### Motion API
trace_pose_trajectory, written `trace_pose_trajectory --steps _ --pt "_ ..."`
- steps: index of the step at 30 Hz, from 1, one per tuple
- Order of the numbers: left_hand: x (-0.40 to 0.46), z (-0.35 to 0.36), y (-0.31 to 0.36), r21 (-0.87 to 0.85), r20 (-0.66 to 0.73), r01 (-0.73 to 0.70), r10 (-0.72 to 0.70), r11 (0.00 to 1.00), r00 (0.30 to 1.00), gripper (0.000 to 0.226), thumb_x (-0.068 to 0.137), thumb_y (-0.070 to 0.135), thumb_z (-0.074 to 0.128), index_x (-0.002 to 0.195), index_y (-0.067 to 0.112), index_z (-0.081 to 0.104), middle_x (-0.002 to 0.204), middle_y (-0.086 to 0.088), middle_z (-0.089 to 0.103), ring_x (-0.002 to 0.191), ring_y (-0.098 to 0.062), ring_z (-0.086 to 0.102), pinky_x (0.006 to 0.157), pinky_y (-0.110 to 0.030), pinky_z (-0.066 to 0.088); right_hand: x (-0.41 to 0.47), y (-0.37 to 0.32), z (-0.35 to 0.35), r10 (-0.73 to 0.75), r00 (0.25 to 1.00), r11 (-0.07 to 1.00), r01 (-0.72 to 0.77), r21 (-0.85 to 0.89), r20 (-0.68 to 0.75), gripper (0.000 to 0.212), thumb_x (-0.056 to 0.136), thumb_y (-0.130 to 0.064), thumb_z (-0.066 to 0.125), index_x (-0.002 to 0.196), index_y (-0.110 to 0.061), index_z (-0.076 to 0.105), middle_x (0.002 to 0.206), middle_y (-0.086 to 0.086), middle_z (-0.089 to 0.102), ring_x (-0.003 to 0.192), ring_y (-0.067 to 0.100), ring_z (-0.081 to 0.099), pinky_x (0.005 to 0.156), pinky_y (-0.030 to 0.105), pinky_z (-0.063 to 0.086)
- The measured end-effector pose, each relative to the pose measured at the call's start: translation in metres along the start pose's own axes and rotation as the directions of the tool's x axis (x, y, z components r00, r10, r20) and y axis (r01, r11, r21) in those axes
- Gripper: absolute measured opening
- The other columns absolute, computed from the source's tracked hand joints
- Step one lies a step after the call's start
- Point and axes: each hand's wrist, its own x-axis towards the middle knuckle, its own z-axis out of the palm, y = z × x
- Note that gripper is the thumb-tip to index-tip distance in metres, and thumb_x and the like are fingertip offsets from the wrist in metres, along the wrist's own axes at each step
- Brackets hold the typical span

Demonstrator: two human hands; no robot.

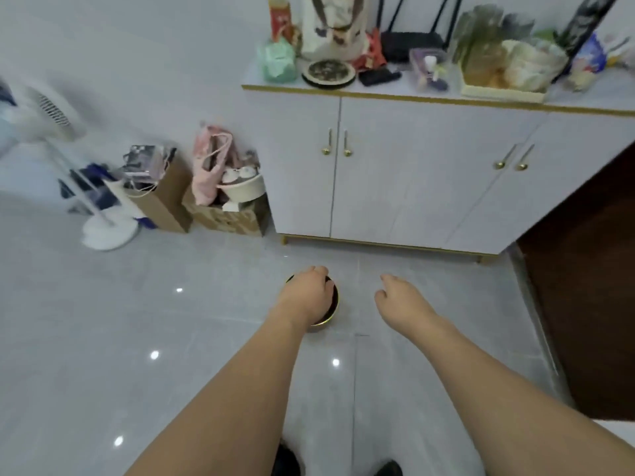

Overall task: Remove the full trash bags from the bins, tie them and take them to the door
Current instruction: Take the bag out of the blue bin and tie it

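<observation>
Nearest the camera, two dark shoe tips (388,469) showed at the bottom edge on the glossy grey tiled floor (103,338), with both bare forearms stretching forward above them. The left hand (307,293) reached down over a small round bin (331,316) with a gold rim and dark lining, which stood on the floor in front of the cabinet; the fingers curled over the far edge of the bin's opening and seemed to grip the dark bag or rim there, though the hand hid most of the opening, so exactly what was grasped could not be told. The right hand (400,295) hovered just beside the bin, apart from it, fingers loosely bent and holding nothing. Beyond the hands stood a white cabinet (395,173) with gold trim and gold knob handles, its doors closed. To the right of it lay a dark brown surface (584,286), perhaps a door. Left of the cabinet, against the wall, sat a cardboard box (226,218) holding a pink bag (209,166) and a cream bowl-like vessel (242,188), then a brown paper bag (165,201) stuffed with items, and farther left a white standing fan (55,121) on its round base. On the counter (584,97) atop the cabinet were a green pouch (276,61), a round dark dish (328,72), a black router (410,44), and plastic-wrapped goods (508,60).
</observation>
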Motion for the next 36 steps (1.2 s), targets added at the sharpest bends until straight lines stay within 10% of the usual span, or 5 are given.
trace_pose_trajectory --steps 6,16,36 --pt "-0.027 -0.072 -0.174 -0.137 -0.158 0.221 -0.242 0.966 0.957 0.039 0.100 0.028 0.037 0.131 0.009 0.052 0.135 -0.011 0.053 0.122 -0.029 0.051 0.097 -0.035 0.041 0.038 -0.177 0.072 -0.218 0.969 0.970 0.228 -0.083 0.113 0.018 0.097 -0.020 0.035 0.102 -0.009 0.048 0.120 0.017 0.056 0.105 0.030 0.051 0.080 0.032 0.038" --pt "-0.083 -0.120 -0.357 -0.393 -0.214 0.508 -0.613 0.767 0.760 0.041 0.101 0.027 0.035 0.134 0.008 0.049 0.135 -0.012 0.053 0.119 -0.028 0.053 0.095 -0.036 0.043 0.065 -0.379 0.167 -0.465 0.809 0.835 0.536 -0.126 0.360 0.032 0.096 -0.016 0.036 0.122 -0.004 0.050 0.125 0.016 0.052 0.119 0.031 0.048 0.094 0.031 0.037" --pt "-0.131 -0.215 -0.651 -0.580 -0.197 0.671 -0.879 0.462 0.434 0.035 0.100 0.026 0.036 0.124 0.010 0.055 0.123 -0.010 0.059 0.104 -0.028 0.058 0.088 -0.037 0.048 0.104 -0.706 0.330 -0.585 0.559 0.595 0.788 -0.157 0.587 0.038 0.098 -0.015 0.038 0.129 0.006 0.047 0.133 0.021 0.051 0.120 0.033 0.049 0.097 0.034 0.037"
